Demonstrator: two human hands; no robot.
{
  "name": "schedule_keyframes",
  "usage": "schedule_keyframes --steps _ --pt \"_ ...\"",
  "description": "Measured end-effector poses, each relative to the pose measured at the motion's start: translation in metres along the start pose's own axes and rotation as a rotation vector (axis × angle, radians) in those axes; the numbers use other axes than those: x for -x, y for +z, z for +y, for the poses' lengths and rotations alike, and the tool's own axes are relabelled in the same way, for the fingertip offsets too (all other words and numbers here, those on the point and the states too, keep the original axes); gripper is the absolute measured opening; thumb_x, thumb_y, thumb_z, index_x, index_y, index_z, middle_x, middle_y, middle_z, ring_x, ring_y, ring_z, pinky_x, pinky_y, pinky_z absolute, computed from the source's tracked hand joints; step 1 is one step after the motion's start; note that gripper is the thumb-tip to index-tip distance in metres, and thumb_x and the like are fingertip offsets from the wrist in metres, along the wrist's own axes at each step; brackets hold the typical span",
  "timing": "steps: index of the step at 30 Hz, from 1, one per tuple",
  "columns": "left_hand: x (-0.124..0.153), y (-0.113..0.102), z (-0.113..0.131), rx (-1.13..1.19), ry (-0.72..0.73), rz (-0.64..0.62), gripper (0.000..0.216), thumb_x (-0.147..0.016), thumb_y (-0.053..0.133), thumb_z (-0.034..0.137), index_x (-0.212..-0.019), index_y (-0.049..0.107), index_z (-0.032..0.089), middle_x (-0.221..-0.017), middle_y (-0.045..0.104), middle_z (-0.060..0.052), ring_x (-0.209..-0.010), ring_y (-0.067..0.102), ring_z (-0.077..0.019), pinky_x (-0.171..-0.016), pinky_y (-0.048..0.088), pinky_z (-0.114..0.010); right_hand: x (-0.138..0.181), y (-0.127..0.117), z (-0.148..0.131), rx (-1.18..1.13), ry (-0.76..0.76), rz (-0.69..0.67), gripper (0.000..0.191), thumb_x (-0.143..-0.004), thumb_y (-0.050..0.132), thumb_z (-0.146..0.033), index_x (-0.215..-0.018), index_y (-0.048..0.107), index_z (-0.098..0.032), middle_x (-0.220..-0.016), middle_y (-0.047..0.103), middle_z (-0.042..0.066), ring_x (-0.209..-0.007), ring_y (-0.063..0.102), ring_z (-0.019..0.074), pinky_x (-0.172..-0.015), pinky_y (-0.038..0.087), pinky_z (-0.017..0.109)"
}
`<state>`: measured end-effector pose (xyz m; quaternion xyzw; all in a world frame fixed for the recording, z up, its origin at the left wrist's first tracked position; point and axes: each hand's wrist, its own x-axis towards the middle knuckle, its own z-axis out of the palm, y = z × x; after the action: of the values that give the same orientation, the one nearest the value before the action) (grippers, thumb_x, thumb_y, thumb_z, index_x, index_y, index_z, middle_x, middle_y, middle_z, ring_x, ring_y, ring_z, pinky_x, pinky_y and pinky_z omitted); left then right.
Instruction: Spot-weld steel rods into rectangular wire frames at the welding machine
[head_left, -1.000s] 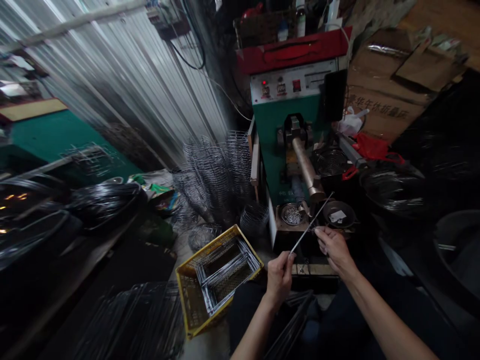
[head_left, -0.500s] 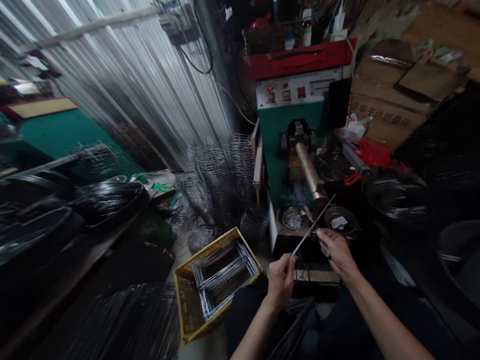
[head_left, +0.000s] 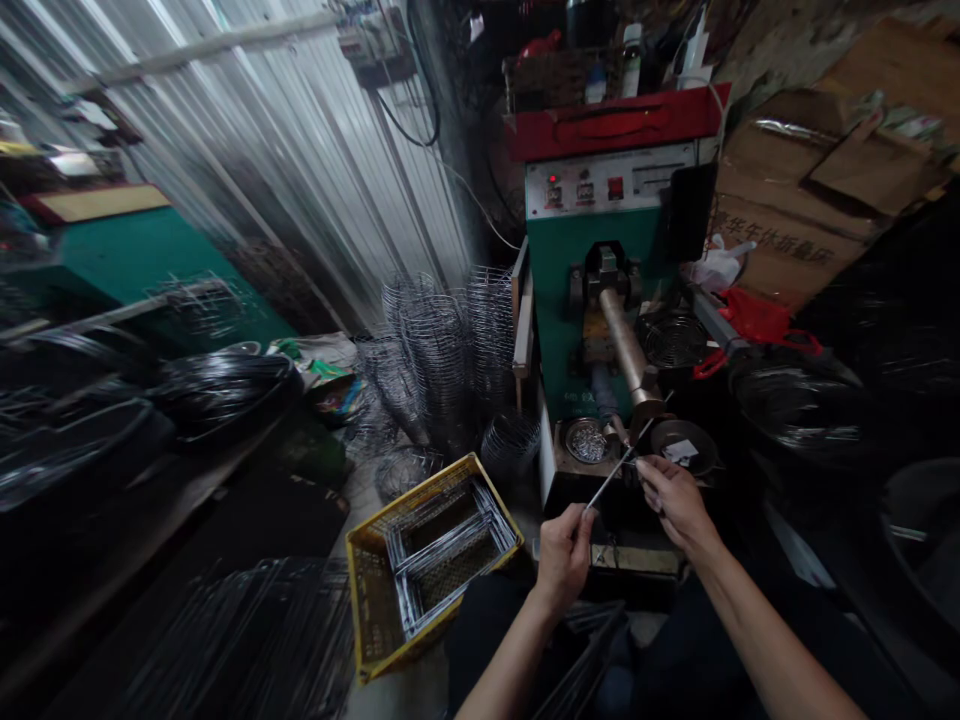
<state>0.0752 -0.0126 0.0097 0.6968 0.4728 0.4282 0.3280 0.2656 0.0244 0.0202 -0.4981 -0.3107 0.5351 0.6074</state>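
Observation:
My left hand (head_left: 562, 560) is closed round the near end of a thin metal rod (head_left: 606, 484), possibly a wire frame seen edge-on. The rod slants up and away to the electrode tips of a green spot welder (head_left: 553, 300). Close to the tips, my right hand (head_left: 673, 498) pinches something small and thin, which I cannot make out. The welder's thick metal arm (head_left: 624, 335) ends just above the rod. Left of the tips sits a round dish of small metal pieces (head_left: 587, 440). A dark round dish (head_left: 701, 450) with a white scrap is on the right.
A yellow crate (head_left: 375, 640) holding rectangular wire frames (head_left: 439, 545) stands left of my knees. Behind it rise stacks of wire baskets (head_left: 435, 345). Cardboard boxes (head_left: 780, 215) lean at the right, near a red bag (head_left: 757, 315). Dark tubs (head_left: 225, 400) line the left.
The rod's far end has come down and closer to the electrode tips. Both hands have hardly moved. The whole view has shifted slightly.

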Motion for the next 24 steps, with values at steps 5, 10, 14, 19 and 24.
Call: schedule_keyframes --steps 5,10,14,19,24 --pt "0.001 0.0 0.001 0.01 -0.011 0.006 0.031 -0.096 0.043 0.032 -0.084 0.067 0.015 -0.064 0.056 0.0 -0.058 0.048 -0.0102 -0.058 0.036 -0.021 -0.002 -0.001 0.002 -0.008 0.004 0.0 0.035 -0.066 0.08 -0.043 -0.076 0.06 -0.015 -0.044 0.032 -0.011 -0.036 0.023 0.0013 -0.036 0.014 0.017" --pt "0.0 0.002 -0.001 0.045 -0.017 0.013 0.03 -0.096 0.044 0.031 -0.085 0.067 0.015 -0.066 0.058 0.0 -0.06 0.049 -0.0104 -0.058 0.037 -0.021 -0.005 -0.003 0.003 0.015 -0.003 -0.002 0.034 -0.068 0.079 -0.043 -0.077 0.061 -0.015 -0.045 0.033 -0.011 -0.037 0.023 0.0016 -0.037 0.013 0.018" --pt "-0.002 -0.001 0.001 0.024 -0.008 0.01 0.031 -0.096 0.043 0.03 -0.083 0.067 0.015 -0.061 0.052 0.001 -0.055 0.043 -0.0095 -0.055 0.034 -0.022 -0.003 0.001 0.0 0.025 -0.001 0.007 0.034 -0.068 0.078 -0.043 -0.074 0.059 -0.017 -0.045 0.032 -0.011 -0.038 0.022 0.002 -0.036 0.013 0.018" --pt "-0.005 -0.008 0.007 -0.002 -0.006 -0.032 0.031 -0.096 0.043 0.032 -0.085 0.066 0.015 -0.062 0.053 0.001 -0.057 0.045 -0.0107 -0.055 0.034 -0.023 -0.002 0.001 -0.002 0.032 0.015 -0.012 0.032 -0.07 0.076 -0.045 -0.074 0.06 -0.017 -0.044 0.031 -0.011 -0.038 0.021 0.0032 -0.036 0.012 0.02" --pt "-0.007 -0.008 0.001 0.02 -0.001 -0.047 0.036 -0.096 0.04 0.037 -0.083 0.066 0.016 -0.065 0.056 0.0 -0.06 0.049 -0.0113 -0.058 0.036 -0.022 -0.001 -0.001 -0.003 0.052 0.009 0.007 0.036 -0.068 0.077 -0.047 -0.07 0.057 -0.017 -0.046 0.035 -0.01 -0.037 0.021 0.0023 -0.036 0.013 0.02"
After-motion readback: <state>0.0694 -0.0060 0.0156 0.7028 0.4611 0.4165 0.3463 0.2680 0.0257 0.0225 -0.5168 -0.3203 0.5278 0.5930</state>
